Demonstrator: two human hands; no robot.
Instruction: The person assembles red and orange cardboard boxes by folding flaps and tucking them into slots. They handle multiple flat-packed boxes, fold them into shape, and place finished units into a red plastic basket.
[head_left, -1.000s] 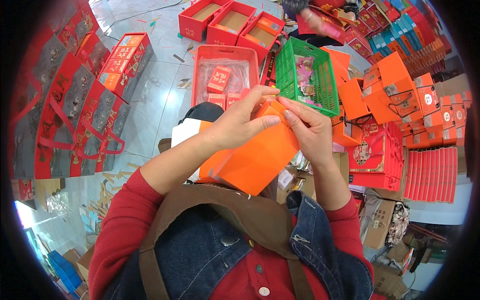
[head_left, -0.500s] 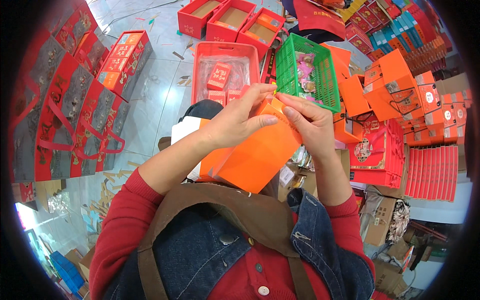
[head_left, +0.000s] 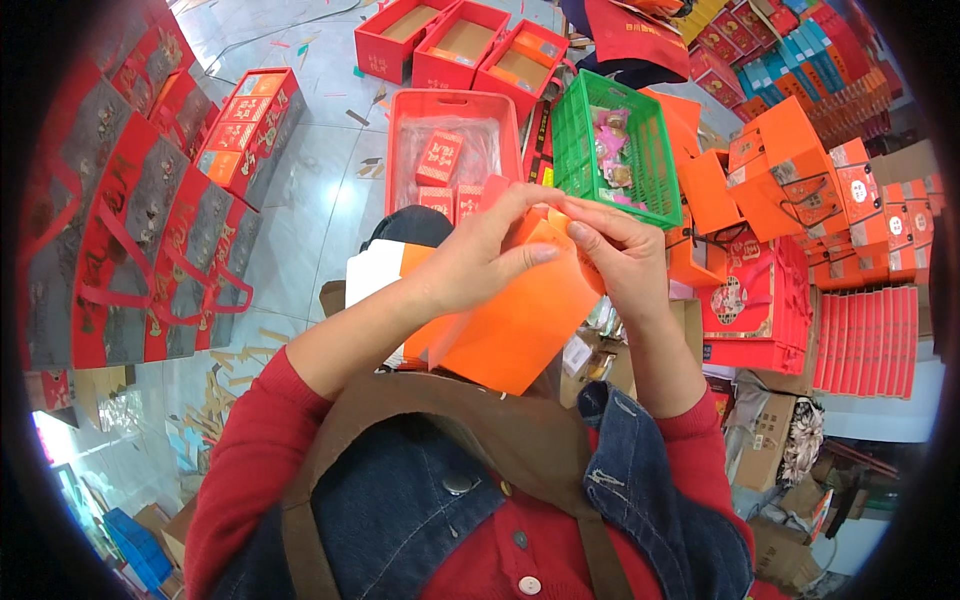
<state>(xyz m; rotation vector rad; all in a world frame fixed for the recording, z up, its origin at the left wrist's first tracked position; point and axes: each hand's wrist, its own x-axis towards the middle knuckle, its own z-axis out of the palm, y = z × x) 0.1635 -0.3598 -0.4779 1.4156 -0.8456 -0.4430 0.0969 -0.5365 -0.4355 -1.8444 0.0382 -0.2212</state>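
Note:
Between both hands I hold an orange folding carton (head_left: 520,335), tilted above my lap with its far end toward the fingers. My left hand (head_left: 480,250) is closed on that far end, thumb on the near side and fingers reaching over the top. At the far right corner my right hand (head_left: 628,255) pinches the edge of the carton, thumb bent against the flap. The fingertips of the two hands almost meet there, and they partly hide the flaps. Beneath my left forearm lie flat white and orange card pieces (head_left: 375,285).
Ahead stands a red crate (head_left: 400,150) holding small red boxes (head_left: 440,157). Right of it, a green basket (head_left: 575,140) has wrapped pieces inside. Orange boxes (head_left: 785,165) pile up at right, with red gift bags (head_left: 130,230) at left. Open red boxes (head_left: 460,45) sit farther off.
My right fingers have reached farther over the carton's far end, toward the left fingertips. The carton has shifted slightly toward me. Both hands keep hold of it.

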